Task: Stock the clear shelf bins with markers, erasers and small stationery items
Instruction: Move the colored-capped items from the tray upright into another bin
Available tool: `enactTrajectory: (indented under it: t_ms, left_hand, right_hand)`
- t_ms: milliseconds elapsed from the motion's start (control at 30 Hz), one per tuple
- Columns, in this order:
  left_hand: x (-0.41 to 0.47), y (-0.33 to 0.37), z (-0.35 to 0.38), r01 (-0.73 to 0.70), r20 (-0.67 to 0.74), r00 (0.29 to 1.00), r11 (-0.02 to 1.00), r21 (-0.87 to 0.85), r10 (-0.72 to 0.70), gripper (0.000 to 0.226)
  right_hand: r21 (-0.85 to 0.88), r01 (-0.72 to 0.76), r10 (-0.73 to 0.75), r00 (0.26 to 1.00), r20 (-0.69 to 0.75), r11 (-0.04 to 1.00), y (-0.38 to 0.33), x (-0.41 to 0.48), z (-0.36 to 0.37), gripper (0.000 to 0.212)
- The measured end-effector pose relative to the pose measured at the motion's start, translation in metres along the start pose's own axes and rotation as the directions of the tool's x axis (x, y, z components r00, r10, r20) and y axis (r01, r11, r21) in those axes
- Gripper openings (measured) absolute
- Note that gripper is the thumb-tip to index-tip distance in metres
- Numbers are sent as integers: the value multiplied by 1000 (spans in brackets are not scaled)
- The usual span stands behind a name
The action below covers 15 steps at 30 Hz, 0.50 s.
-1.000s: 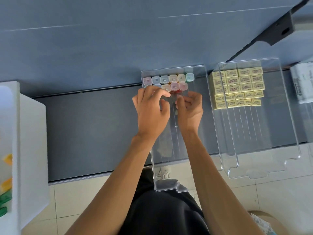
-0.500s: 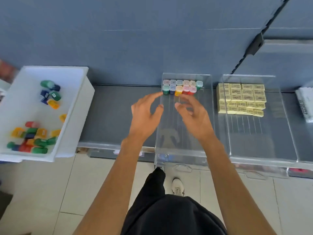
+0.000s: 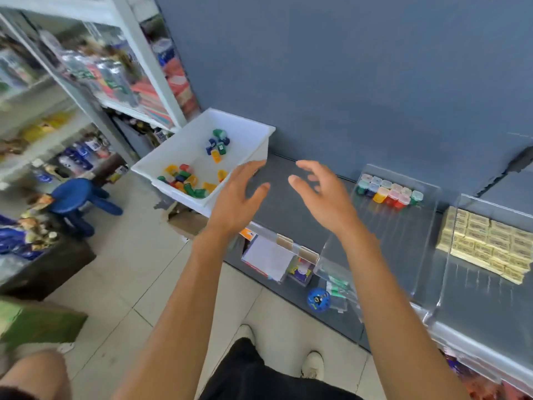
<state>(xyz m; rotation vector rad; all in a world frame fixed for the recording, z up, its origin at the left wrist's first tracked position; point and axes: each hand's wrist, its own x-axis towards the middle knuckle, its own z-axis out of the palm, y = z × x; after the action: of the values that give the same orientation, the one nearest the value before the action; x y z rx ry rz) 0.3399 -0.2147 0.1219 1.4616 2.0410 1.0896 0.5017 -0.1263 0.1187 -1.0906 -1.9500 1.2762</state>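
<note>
My left hand (image 3: 238,197) and my right hand (image 3: 323,197) hover empty over the dark shelf (image 3: 282,209), fingers spread and relaxed. To their left a white tub (image 3: 253,131) holds several loose coloured items (image 3: 187,180) in green, yellow, red and blue. To their right a clear bin (image 3: 403,235) has two rows of the same coloured items (image 3: 388,192) with pale caps lined up at its back. Further right a second clear bin (image 3: 473,206) is packed with yellow erasers (image 3: 487,243).
Below the shelf edge sit small clear holders with cards (image 3: 271,258) and a blue round object (image 3: 318,300). White store racks with packed goods (image 3: 86,67) stand at the left, with a blue stool (image 3: 75,197) on the tiled floor. My shoes (image 3: 313,363) show below.
Both hands left the row of items in the clear bin, opened, and moved left toward the white tub. The view swung left, showing the racks and floor.
</note>
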Motion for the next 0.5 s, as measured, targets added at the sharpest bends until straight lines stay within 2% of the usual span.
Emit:
enactTrajectory:
  t_ms: [100,267,433,500]
  left_hand:
    - [-9,-15,-33,22,-111,994,1000,-11,-23,38]
    - [-23,-44,-79,72,-308,945,988,-136,-111,35]
    - [-23,-88,-125,67,-320,944,996,-56,-82,36]
    - [-21,-112,-142,39,-329,944,999,27,-28,39]
  right_hand:
    - [-1,69,-69,996,54,998,-29,10,24,38]
    - [-25,138,-134,984,121,990,-62,26,74,36]
    - [-37,132,-124,978,166,991,-87,49,141,34]
    - [-34,117,-109,978,179,993,-89,57,169,34]
